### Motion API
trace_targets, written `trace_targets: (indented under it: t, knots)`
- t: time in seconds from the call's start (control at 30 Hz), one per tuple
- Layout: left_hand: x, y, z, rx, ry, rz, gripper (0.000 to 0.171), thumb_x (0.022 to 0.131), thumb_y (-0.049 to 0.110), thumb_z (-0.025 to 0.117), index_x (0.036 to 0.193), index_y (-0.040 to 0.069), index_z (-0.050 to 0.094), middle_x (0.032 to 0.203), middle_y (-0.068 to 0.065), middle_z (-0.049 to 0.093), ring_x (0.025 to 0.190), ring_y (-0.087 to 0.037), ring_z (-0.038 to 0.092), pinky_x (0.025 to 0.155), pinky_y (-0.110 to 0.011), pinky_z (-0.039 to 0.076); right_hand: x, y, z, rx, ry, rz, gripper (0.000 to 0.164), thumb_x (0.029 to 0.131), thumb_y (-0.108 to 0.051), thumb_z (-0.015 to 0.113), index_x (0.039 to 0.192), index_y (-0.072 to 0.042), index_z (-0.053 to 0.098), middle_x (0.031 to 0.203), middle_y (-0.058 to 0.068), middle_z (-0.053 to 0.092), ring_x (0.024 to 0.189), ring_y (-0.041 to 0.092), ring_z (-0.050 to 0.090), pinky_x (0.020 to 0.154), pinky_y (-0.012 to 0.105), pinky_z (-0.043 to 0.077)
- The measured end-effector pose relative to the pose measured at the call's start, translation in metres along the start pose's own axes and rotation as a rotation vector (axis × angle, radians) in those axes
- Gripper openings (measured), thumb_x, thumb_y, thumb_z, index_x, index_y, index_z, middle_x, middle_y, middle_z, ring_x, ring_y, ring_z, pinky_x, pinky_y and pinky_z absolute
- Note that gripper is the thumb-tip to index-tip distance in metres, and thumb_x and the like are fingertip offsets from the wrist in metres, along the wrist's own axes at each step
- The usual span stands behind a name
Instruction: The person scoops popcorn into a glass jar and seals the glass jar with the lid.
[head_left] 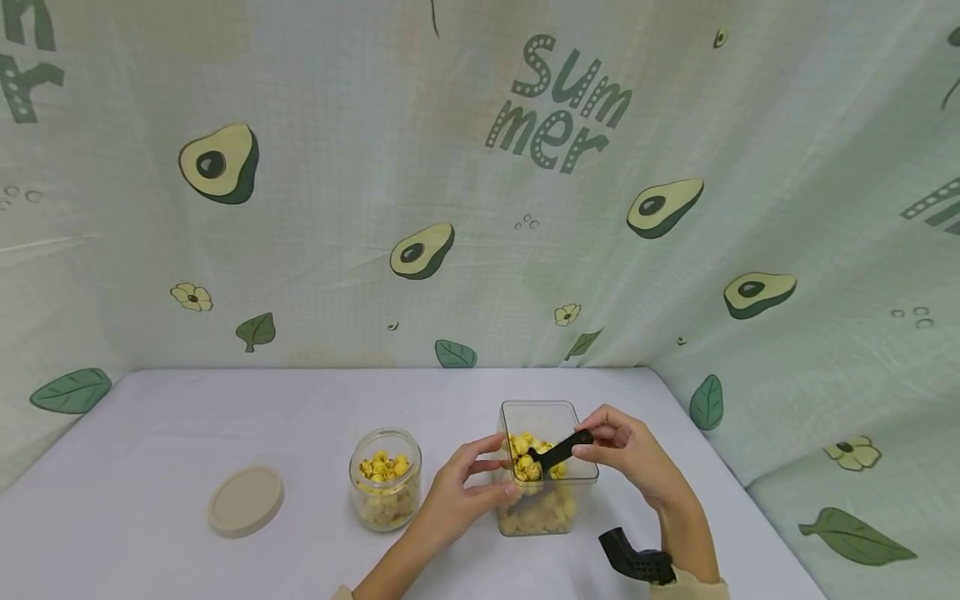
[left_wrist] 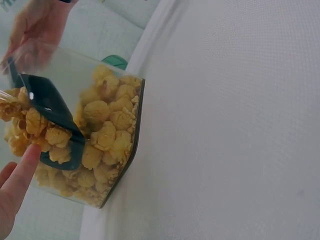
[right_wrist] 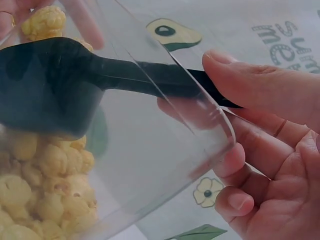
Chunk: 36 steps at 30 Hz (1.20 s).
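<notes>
My right hand pinches the handle of a black scoop between thumb and fingers. The scoop's bowl sits inside a clear square container, with yellow popcorn on and below it. Around the container's left side my left hand holds it, thumb at the front and fingers along the wall. In the left wrist view, one finger of that hand lies against the wall near the scooped popcorn. The container stands upright on the table.
A round clear jar, part filled with popcorn, stands left of the container. Farther left lies a round beige lid. A white cloth covers the table; a curtain printed with avocados hangs behind and to the right.
</notes>
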<state>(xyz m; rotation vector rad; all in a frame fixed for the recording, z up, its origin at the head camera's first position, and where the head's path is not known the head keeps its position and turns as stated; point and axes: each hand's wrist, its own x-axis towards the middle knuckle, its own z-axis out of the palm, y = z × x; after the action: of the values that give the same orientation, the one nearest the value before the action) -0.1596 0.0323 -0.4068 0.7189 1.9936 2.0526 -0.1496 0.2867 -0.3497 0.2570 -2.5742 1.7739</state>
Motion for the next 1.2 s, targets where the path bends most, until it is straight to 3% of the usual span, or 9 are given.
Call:
trace_targets:
  t: [0.2,0.4,0.7,0.97,1.2]
  knots:
    - [-0.001,-0.001,0.0,-0.013,0.001,-0.004,0.061,0.081,0.018,0.072,0.135,0.011,0.046,0.137,-0.014,0.042,0.12,-0.034,0.049,0.083,-0.023,0.054,0.001,0.008,-0.001,0.064,-0.014,-0.029,0.022,0.082,-0.01,0.069,0.099,-0.003,0.058,0.084,-0.011,0.068,0.075,0.007,0.057,0.07,0.027,0.047]
    - [-0.001,-0.001,0.0,-0.01,0.001,-0.002,0.06,0.081,0.019,0.073,0.135,0.012,0.046,0.138,-0.012,0.042,0.12,-0.034,0.049,0.084,-0.023,0.054,0.002,0.016,-0.004,0.105,0.019,-0.062,0.015,0.083,-0.006,0.067,0.095,-0.012,0.06,0.084,-0.012,0.069,0.08,0.006,0.06,0.075,0.025,0.044]
    - [0.0,-0.002,0.0,-0.013,-0.007,0.011,0.059,0.082,0.019,0.071,0.135,0.013,0.046,0.138,-0.013,0.042,0.12,-0.035,0.048,0.083,-0.024,0.054,0.003,0.024,-0.009,0.239,0.061,-0.1,0.021,0.086,-0.002,0.062,0.093,-0.022,0.061,0.085,-0.014,0.069,0.086,0.003,0.059,0.084,0.019,0.043]
    - [0.0,-0.001,0.0,0.014,0.0,0.017,0.058,0.083,0.019,0.071,0.135,0.013,0.046,0.137,-0.013,0.043,0.119,-0.035,0.049,0.084,-0.023,0.053,0.005,0.024,-0.008,0.336,0.166,-0.091,0.027,0.087,0.004,0.057,0.092,-0.022,0.061,0.083,-0.014,0.069,0.084,0.001,0.053,0.08,0.021,0.04]
    - [0.0,-0.001,0.001,0.003,0.001,0.004,0.058,0.083,0.018,0.071,0.135,0.014,0.046,0.138,-0.013,0.042,0.12,-0.035,0.048,0.083,-0.023,0.054,0.006,0.027,-0.007,0.384,0.185,-0.069,0.027,0.087,0.004,0.057,0.092,-0.022,0.062,0.082,-0.014,0.069,0.083,0.003,0.053,0.079,0.021,0.038]
